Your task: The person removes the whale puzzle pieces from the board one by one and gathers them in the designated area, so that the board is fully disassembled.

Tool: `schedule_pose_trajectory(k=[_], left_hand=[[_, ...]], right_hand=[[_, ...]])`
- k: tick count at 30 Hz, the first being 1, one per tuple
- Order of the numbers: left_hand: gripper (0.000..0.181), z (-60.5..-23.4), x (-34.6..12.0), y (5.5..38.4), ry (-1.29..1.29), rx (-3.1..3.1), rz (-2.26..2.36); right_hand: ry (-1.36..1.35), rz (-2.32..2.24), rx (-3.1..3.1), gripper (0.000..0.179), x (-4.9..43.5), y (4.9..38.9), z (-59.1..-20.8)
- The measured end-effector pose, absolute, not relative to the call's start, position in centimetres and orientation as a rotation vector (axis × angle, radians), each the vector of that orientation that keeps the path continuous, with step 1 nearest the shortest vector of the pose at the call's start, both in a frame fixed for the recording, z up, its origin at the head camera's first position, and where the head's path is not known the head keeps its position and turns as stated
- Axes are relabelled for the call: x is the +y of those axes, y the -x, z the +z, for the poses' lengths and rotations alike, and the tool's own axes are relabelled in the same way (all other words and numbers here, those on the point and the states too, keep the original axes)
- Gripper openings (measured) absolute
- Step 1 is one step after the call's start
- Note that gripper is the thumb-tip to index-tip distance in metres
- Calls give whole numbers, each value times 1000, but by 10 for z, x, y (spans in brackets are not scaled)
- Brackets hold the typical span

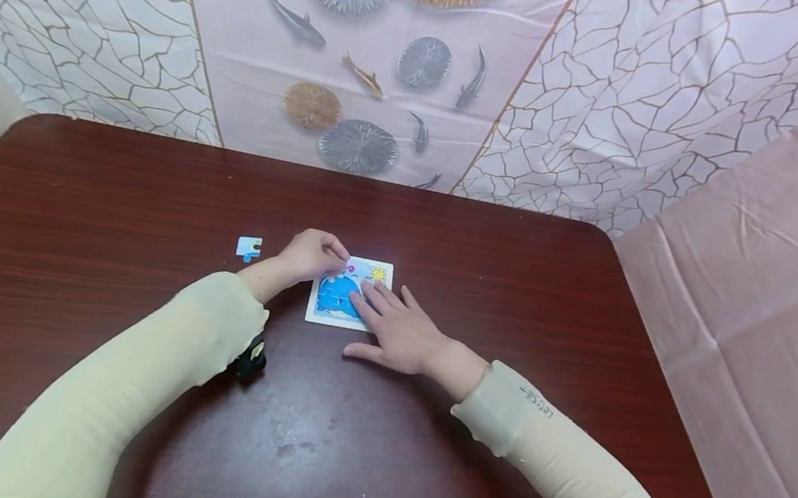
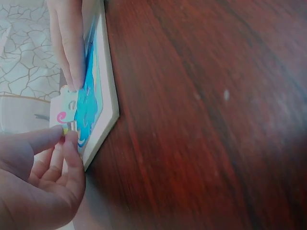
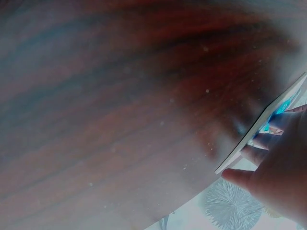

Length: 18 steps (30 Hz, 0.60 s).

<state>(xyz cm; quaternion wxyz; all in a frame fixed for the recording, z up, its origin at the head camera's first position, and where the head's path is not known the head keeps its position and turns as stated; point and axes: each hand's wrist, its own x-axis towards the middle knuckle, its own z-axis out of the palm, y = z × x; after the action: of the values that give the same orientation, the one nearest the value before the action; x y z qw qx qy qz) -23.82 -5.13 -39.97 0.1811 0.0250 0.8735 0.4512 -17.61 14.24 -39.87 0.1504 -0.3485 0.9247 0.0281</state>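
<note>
A small jigsaw puzzle (image 1: pixel 338 296) with a blue whale and a yellow sun lies in a white-edged frame on the table. At its upper left corner, my left hand (image 1: pixel 312 256) pinches a puzzle piece (image 2: pixel 66 129) between thumb and fingertip; a bit of yellow shows on it, the rest is covered by the fingers. My right hand (image 1: pixel 403 335) lies with spread, straight fingers over the puzzle's right side, hiding part of the picture. Its thumb points away from the board, near the lower edge. In the right wrist view, these fingers (image 3: pixel 254 154) reach across the frame's edge.
One loose light-blue puzzle piece (image 1: pixel 248 248) lies on the dark wooden table (image 1: pixel 515 289), left of my left hand. A black wrist device (image 1: pixel 250 359) shows under the left sleeve. Behind the table hangs a patterned curtain (image 1: pixel 255 79).
</note>
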Motion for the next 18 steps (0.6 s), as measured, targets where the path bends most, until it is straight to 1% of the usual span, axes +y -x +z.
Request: schedule_pose_trajectory(k=[18], left_hand=[[23,-402,-54,237,-196,2497,1303]], right_hand=[[995,91,2647,83,143,178,-401]])
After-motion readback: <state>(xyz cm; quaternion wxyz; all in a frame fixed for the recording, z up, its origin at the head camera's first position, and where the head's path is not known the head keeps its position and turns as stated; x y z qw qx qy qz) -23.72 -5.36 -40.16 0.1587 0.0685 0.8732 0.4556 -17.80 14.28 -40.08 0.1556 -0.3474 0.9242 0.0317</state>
